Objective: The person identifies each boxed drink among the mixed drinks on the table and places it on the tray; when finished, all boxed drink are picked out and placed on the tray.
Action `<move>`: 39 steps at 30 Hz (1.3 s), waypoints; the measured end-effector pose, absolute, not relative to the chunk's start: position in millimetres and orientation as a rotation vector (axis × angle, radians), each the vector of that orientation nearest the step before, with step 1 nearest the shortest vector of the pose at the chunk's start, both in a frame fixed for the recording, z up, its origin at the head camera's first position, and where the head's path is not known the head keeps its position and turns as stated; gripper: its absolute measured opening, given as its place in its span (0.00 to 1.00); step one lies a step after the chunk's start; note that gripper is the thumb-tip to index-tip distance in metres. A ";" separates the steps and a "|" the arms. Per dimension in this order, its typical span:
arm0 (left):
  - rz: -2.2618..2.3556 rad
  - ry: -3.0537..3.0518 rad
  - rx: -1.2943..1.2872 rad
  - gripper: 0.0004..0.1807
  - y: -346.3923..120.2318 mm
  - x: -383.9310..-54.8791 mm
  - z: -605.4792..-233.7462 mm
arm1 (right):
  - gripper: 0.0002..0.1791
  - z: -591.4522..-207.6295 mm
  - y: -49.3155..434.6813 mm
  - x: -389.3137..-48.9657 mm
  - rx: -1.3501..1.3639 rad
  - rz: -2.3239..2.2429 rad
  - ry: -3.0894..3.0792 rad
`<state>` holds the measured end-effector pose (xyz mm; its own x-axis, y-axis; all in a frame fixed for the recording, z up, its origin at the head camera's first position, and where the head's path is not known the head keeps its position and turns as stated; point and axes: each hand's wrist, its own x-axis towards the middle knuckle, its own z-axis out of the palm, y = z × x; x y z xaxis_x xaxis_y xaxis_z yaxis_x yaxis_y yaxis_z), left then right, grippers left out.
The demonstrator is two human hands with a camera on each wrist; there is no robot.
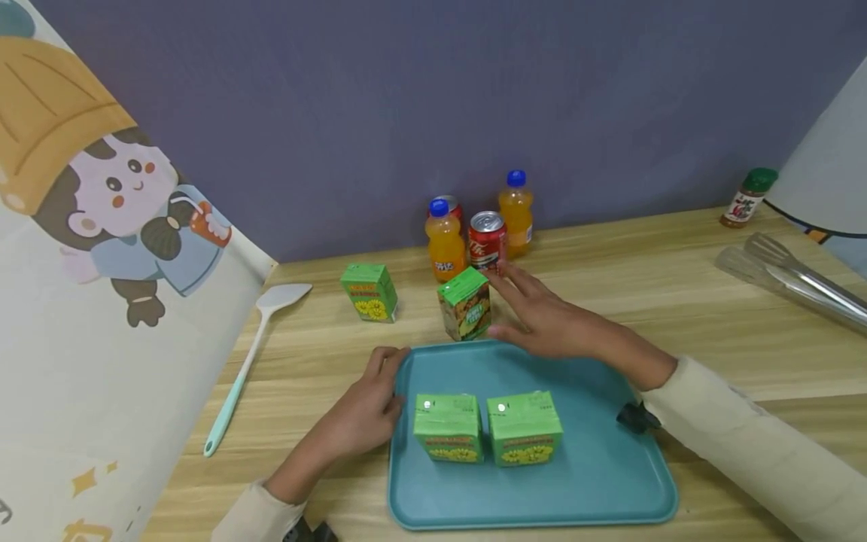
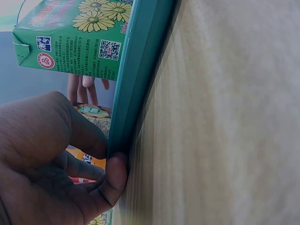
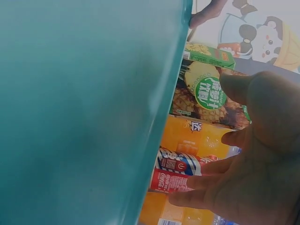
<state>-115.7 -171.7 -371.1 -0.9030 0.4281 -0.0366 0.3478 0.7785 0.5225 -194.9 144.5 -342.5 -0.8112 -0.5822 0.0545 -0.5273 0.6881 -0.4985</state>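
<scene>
My left hand (image 1: 369, 403) grips the left rim of a teal tray (image 1: 596, 489), thumb and fingertips pinching its edge in the left wrist view. Two green chrysanthemum drink cartons (image 1: 449, 429) stand side by side on that tray. Over its back edge reaches my right hand (image 1: 542, 316), fingers spread, beside a pineapple juice carton (image 1: 466, 307). In the right wrist view the thumb overlaps the pineapple carton (image 3: 206, 93), and the other fingers extend in front of the cans and bottles. Another chrysanthemum carton (image 1: 369, 293) stands behind the tray, to the left.
Two orange soda bottles (image 1: 445, 241) and red cola cans (image 1: 488, 241) stand against the dark back wall. A white spatula (image 1: 250, 361) with a mint handle lies left. Metal tongs (image 1: 799, 286) and a green-capped spice jar (image 1: 748, 197) are at the right.
</scene>
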 end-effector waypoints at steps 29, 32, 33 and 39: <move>0.789 2.821 0.620 0.36 -170.2 -115.9 -369.6 | 0.38 -347.2 120.8 -224.6 -1.001 -1.332 2.554; 0.790 2.822 0.622 0.35 -170.2 -115.8 -369.7 | 0.36 -347.7 119.8 -226.3 -0.942 -1.375 2.520; 0.787 2.823 0.622 0.36 -170.5 -116.0 -370.1 | 0.35 -348.0 119.7 -226.8 -0.922 -1.393 2.506; 0.802 2.809 0.619 0.36 -172.0 -116.7 -370.6 | 0.27 -349.5 116.8 -230.5 -0.849 -1.481 2.415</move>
